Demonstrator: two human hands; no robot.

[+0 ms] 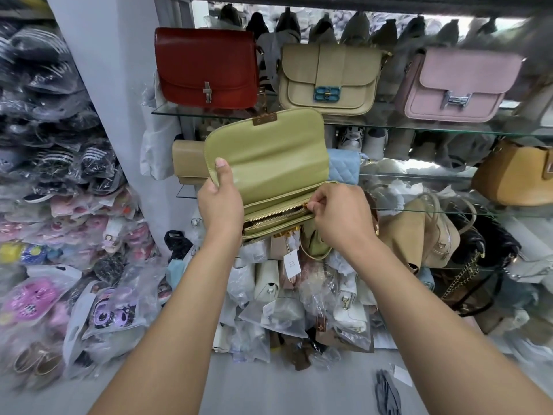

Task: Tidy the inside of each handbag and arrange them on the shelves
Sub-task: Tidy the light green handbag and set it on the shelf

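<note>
**Both arms out, both hands gripping**

Two bare forearms reach forward and up, side by side. The left hand point(220, 202) grips the green handbag point(269, 157) by its flap, thumb pointing up. The right hand point(341, 217) pinches the zipper pull point(306, 206), fingers curled.

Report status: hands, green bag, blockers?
Left hand grips green handbag by its raised flap. Right hand pinches zipper pull at the inner zip's right end. Nothing blocking the hands.

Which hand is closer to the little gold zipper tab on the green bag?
Right. The right hand pinches the zipper tab at the zipper's right end. The left hand grips the left edge of the open flap of the green bag, beyond the zipper's other end.
</note>
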